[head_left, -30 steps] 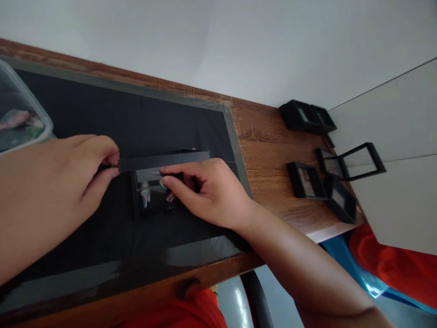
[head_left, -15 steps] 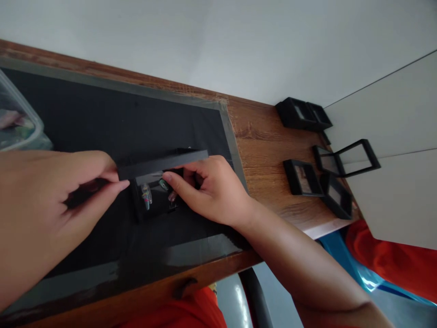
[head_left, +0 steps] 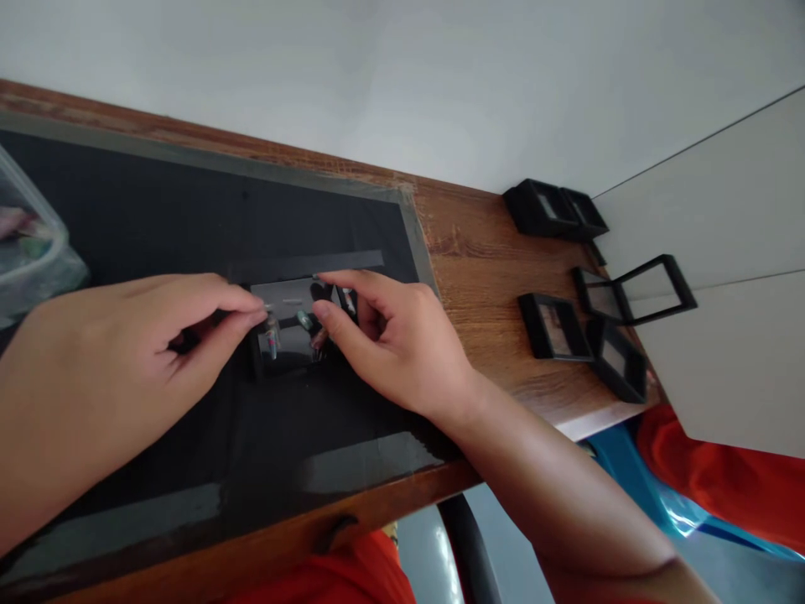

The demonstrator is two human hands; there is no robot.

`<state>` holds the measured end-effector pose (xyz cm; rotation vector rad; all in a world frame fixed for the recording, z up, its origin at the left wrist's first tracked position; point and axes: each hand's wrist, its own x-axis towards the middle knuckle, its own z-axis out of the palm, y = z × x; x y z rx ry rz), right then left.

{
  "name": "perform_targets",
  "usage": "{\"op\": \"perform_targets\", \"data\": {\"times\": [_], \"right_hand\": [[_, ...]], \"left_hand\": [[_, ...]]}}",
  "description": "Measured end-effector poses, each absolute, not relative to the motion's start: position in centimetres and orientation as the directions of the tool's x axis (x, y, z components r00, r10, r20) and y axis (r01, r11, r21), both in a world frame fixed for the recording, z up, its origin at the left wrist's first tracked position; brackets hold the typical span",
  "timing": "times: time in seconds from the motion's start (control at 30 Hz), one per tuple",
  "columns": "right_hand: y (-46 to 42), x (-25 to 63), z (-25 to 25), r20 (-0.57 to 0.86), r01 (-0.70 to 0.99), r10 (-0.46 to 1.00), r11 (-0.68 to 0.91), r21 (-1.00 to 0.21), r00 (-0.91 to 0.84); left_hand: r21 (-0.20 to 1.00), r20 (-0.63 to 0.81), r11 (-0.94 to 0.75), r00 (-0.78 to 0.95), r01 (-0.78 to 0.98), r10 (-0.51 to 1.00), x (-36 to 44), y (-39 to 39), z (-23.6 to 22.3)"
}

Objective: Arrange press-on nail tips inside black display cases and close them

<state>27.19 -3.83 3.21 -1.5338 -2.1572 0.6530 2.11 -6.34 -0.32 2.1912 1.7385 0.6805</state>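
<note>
A small black display box (head_left: 290,344) lies on a black mat (head_left: 157,210). Its lid (head_left: 308,267) stands raised at the far side. Inside I see a few colourful false nails (head_left: 270,340) under a glossy film. My left hand (head_left: 157,352) is closed, thumb and forefinger pinched at the box's left corner. My right hand (head_left: 396,340) is at the box's right side. Its forefinger reaches over the top edge, the thumb presses from below, and the other fingers are curled.
A clear plastic tub (head_left: 31,252) sits at the left edge of the mat. On the bare wooden table (head_left: 478,277) to the right lie several black frame boxes (head_left: 553,327), one hinged open (head_left: 635,289). A white wall runs behind. A blue chair (head_left: 635,478) stands lower right.
The lid has swung up and away from me, showing more of the inside. My left fingers moved right to the box's corner; my right forefinger rose to the top edge.
</note>
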Motion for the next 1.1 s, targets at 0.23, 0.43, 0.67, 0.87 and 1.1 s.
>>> {"op": "perform_targets", "data": {"times": [0.23, 0.43, 0.67, 0.87, 1.1], "right_hand": [[-2.9, 26.7, 2.7, -0.003, 0.889, 0.967, 0.232, -0.394, -0.253], [-2.4, 26.5, 2.8, -0.043, 0.868, 0.971, 0.189, -0.46, -0.234], [-2.3, 27.0, 2.5, 0.007, 0.793, 0.971, 0.2, -0.575, -0.24], [-2.2, 26.8, 2.6, 0.009, 0.826, 0.964, 0.233, -0.513, -0.266], [-1.6, 25.8, 3.3, -0.08, 0.933, 0.972, 0.187, -0.308, -0.221]], "left_hand": [[0.367, 0.23, -0.194, 0.113, 0.91, 0.967, 4.2, -4.8, 1.1], [0.367, 0.195, -0.143, 0.074, 0.919, 0.978, 4.0, -4.2, 1.0], [0.249, 0.207, -0.266, 0.217, 0.931, 0.954, 3.8, -4.1, 0.5], [0.335, 0.23, -0.29, 0.221, 0.896, 0.948, 3.7, -3.8, 0.3], [0.387, 0.186, -0.232, 0.171, 0.892, 0.968, 3.5, -3.6, -0.1]]}}
